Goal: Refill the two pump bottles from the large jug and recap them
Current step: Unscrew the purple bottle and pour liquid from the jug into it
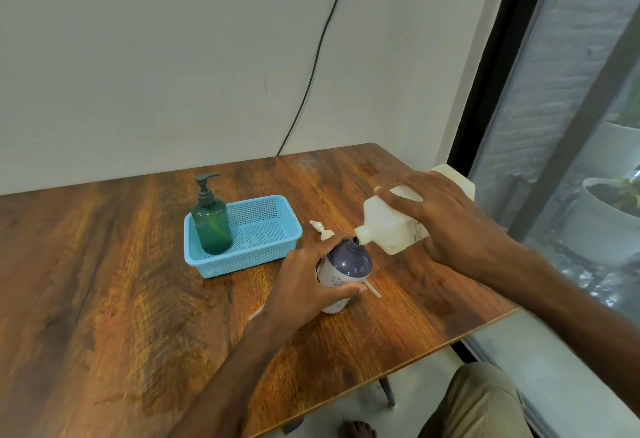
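Note:
My right hand [446,219] grips the large white jug [391,226], which is tipped so its spout sits right at the open neck of the purple-and-white bottle [346,264]. My left hand [304,288] holds that bottle upright on the wooden table [138,281]. The bottle's white pump cap [322,229] lies on the table just behind it, its tube partly hidden. A green pump bottle [211,223] with its dark pump on stands in the left end of the blue basket [273,233].
The table's right edge runs diagonally close to my right forearm. A black cable hangs down the wall behind the table. A window with white plant pots [602,223] outside is at the right. My knee and bare foot show below the table edge.

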